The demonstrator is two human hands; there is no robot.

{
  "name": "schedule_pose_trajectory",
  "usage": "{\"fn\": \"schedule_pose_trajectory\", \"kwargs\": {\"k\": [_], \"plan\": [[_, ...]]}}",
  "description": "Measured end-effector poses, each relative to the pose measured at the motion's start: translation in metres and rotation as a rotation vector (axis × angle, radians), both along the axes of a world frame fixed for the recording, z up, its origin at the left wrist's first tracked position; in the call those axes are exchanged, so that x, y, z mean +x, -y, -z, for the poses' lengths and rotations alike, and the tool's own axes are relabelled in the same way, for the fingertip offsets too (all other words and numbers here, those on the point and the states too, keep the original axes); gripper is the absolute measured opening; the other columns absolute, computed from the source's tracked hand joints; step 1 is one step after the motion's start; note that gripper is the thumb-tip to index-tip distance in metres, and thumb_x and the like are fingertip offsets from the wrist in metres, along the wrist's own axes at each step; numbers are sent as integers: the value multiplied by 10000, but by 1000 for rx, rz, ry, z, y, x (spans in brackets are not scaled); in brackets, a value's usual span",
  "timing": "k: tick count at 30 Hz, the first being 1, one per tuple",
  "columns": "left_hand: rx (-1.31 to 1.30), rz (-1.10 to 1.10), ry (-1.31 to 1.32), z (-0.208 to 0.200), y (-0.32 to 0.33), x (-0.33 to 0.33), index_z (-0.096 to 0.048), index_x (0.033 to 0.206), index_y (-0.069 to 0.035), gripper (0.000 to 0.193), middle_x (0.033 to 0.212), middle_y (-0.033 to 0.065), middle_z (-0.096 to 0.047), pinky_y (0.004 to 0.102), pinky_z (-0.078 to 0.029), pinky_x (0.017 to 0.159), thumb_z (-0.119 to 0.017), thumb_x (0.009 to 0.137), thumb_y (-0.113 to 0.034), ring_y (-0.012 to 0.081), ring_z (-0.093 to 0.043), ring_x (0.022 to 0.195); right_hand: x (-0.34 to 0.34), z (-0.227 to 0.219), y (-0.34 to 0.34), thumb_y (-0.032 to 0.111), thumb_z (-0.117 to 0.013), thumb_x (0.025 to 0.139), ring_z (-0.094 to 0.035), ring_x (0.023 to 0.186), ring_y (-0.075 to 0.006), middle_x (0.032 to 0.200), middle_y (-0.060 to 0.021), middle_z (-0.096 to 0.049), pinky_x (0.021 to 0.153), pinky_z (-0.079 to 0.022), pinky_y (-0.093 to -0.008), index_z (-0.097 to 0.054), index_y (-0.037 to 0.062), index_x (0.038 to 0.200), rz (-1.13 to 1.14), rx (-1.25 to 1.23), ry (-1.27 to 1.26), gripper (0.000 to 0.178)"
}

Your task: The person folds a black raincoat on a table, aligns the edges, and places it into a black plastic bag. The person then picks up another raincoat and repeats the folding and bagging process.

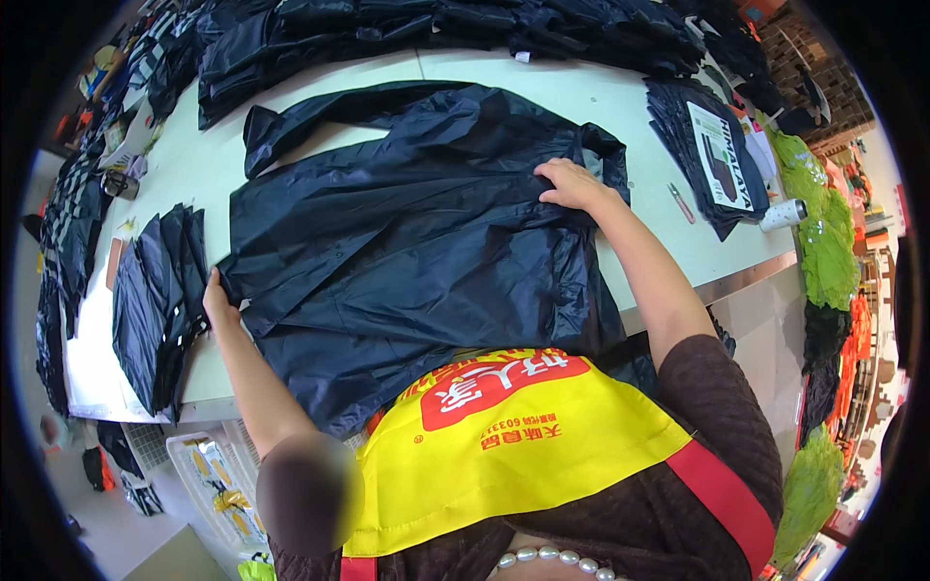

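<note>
A dark navy, shiny thin-fabric jacket (pixel 407 232) lies spread across the white table (pixel 659 247) in front of me. One sleeve (pixel 320 111) stretches to the left along its far side. At the jacket's left edge, my left hand (pixel 222 300) is closed on the corner of the fabric, some fingers hidden beneath it. My right hand (pixel 573 185) rests toward the other end, near the opening at the far right, with thumb and fingers pinching the cloth. The jacket's near edge drapes toward my yellow apron (pixel 523 455) and is partly hidden by it.
Folded dark garments (pixel 160 310) lie at the left, and a long pile (pixel 436 29) lines the far side. At right are a dark stack (pixel 678 145) with a printed white bag (pixel 719 155), small snips (pixel 681 202) and a thread cone (pixel 783 215). Yellow-green cloth (pixel 823 232) hangs beyond.
</note>
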State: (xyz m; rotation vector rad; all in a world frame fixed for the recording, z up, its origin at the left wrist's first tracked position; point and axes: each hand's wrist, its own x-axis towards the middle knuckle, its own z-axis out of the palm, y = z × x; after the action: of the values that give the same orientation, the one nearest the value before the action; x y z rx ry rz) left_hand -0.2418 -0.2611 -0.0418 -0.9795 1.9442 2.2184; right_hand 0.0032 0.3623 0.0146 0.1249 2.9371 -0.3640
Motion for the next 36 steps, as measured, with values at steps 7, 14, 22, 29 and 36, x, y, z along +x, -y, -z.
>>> {"fn": "schedule_pose_trajectory", "kwargs": {"k": [7, 14, 22, 29, 36], "plan": [[-1050, 370, -888, -76, -197, 107, -641, 979, -27, 203, 978, 141, -634, 403, -434, 843, -600, 842, -170, 318, -582, 902, 18, 11, -3, 197, -670, 774, -562, 964, -338, 991, -144, -592, 828, -467, -410, -603, 36, 953, 44, 37, -133, 250], [-1113, 1124, -999, 0, -361, 155, -611, 918, -101, 292, 831, 77, -606, 419, -445, 692, -688, 737, -317, 282, -587, 799, 5, 27, -34, 131, -614, 734, -622, 830, -328, 864, -159, -657, 756, -506, -413, -680, 63, 846, -12, -17, -73, 146], [-1066, 1276, -845, -16, -378, 150, -627, 825, -98, 224, 835, 104, -597, 406, -455, 735, -736, 702, -250, 303, -573, 851, 21, 32, -28, 98, -572, 777, -621, 859, -356, 851, -185, -647, 748, -496, -439, -654, 39, 819, 182, -63, -90, 109], [-518, 1473, -349, -3, -368, 127, -659, 949, 3, 259, 852, 165, -668, 325, -485, 730, -672, 781, -194, 252, -646, 795, 26, 19, -8, 59, -557, 741, -579, 962, -330, 949, -169, -652, 775, -510, -397, -689, 25, 838, 156, 155, 1, 167], [-675, 1444, -452, -19, -380, 134, -692, 896, -22, 187, 808, 149, -679, 337, -500, 710, -685, 748, -137, 255, -662, 753, 24, 55, -20, 103, -594, 745, -627, 798, -355, 764, -186, -640, 676, -511, -417, -647, 18, 728, 293, 40, -80, 102]]}}
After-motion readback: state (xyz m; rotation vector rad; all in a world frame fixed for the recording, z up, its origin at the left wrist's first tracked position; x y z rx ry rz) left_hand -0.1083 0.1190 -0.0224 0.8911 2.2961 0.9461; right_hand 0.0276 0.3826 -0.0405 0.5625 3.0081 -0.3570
